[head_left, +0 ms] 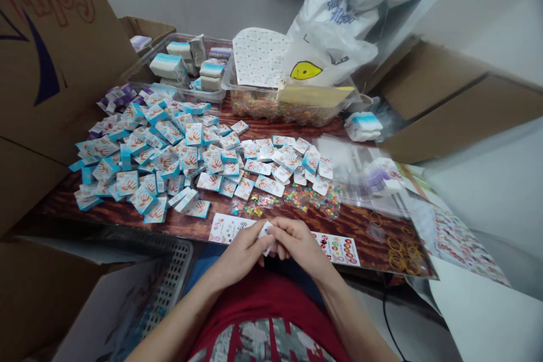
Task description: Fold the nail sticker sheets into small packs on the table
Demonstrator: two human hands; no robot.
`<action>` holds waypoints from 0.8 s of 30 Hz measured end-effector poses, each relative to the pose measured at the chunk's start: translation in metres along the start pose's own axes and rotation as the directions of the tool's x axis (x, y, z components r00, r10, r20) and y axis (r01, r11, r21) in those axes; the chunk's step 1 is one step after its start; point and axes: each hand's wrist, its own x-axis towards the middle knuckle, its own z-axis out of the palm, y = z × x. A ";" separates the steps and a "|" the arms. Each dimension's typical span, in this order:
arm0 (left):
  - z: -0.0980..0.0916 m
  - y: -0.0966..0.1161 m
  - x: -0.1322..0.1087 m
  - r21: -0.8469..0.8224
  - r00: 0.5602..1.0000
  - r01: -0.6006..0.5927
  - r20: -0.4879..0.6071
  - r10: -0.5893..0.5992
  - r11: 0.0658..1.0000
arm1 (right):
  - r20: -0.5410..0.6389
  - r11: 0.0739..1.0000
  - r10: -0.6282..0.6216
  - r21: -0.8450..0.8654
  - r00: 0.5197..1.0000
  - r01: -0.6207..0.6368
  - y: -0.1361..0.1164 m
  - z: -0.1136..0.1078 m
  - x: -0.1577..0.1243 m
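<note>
Two hands are meeting at the near edge of the table point(365, 220), just above a red shirt point(263, 300). The left hand point(241, 254) and the right hand point(299, 246) are each pinching one small white packet point(266, 233) between thumb and fingertips, with the fingers pressed tightly together on it. The packet is mostly hidden, so its print is not showing. Two sticker sheets are lying flat right behind the hands, one point(227, 227) at eleven o'clock and one point(339, 249) at three o'clock. A grey plastic basket point(172, 271) is sitting below the table edge at nine o'clock. At one o'clock, loose coloured beads point(311, 198) are spreading beside clear bags point(360, 169), and yellow rings point(396, 251) are lying at three o'clock. A heap of small blue-and-white boxes point(161, 153), far too many to count, is filling the tabletop from ten to twelve o'clock. Farther back, two clear tubs are standing side by side: one point(275, 104) at twelve o'clock is holding beads, and one point(182, 65) at eleven o'clock is holding stacked boxes. One white plastic bag point(335, 28) is slumping over the bead tub.
</note>
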 end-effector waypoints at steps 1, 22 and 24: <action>-0.003 -0.003 -0.001 -0.054 1.000 0.015 -0.015 -0.015 0.998 | 0.043 1.000 -0.006 0.004 0.999 0.006 0.000 -0.002 0.004; -0.029 -0.023 -0.003 -0.116 0.939 0.145 -0.295 -0.174 0.983 | -0.302 0.764 -0.425 -0.626 0.853 0.159 0.021 -0.016 0.041; -0.026 -0.022 0.001 -0.105 0.949 0.150 -0.264 -0.173 0.983 | -0.401 0.881 -0.367 -0.441 0.839 0.175 0.020 -0.022 0.034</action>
